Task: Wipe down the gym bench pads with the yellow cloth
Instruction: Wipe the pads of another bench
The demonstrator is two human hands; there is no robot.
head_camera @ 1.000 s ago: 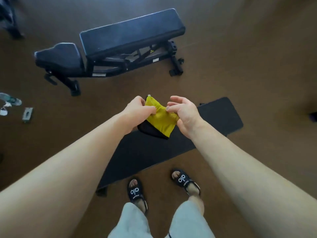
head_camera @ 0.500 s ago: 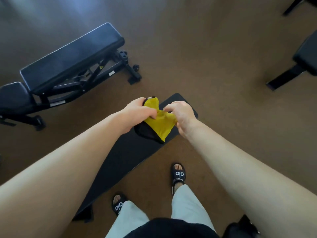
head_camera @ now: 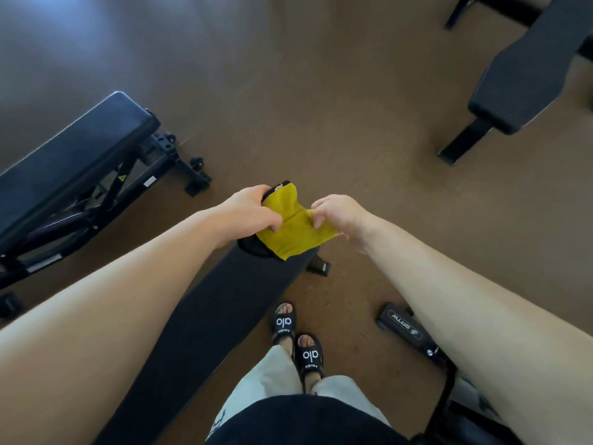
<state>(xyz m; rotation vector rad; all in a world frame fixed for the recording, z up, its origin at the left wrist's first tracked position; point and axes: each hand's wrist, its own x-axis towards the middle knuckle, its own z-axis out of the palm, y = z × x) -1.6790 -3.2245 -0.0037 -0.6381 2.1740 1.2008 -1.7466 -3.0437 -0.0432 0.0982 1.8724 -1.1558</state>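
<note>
Head view: one yellow cloth (head_camera: 290, 231) is held above the far end of the flat bench pad (head_camera: 205, 319), stretched between both hands. The left hand (head_camera: 248, 211) grasps its upper-left edge; the right hand (head_camera: 340, 213) pinches the right edge. It appears light, soft and limp, with a dark backing; best held bunched at the middle for wiping. Three benches are counted: the flat one, an adjustable bench (head_camera: 73, 155) at left, and another bench (head_camera: 532, 62) at upper right.
</note>
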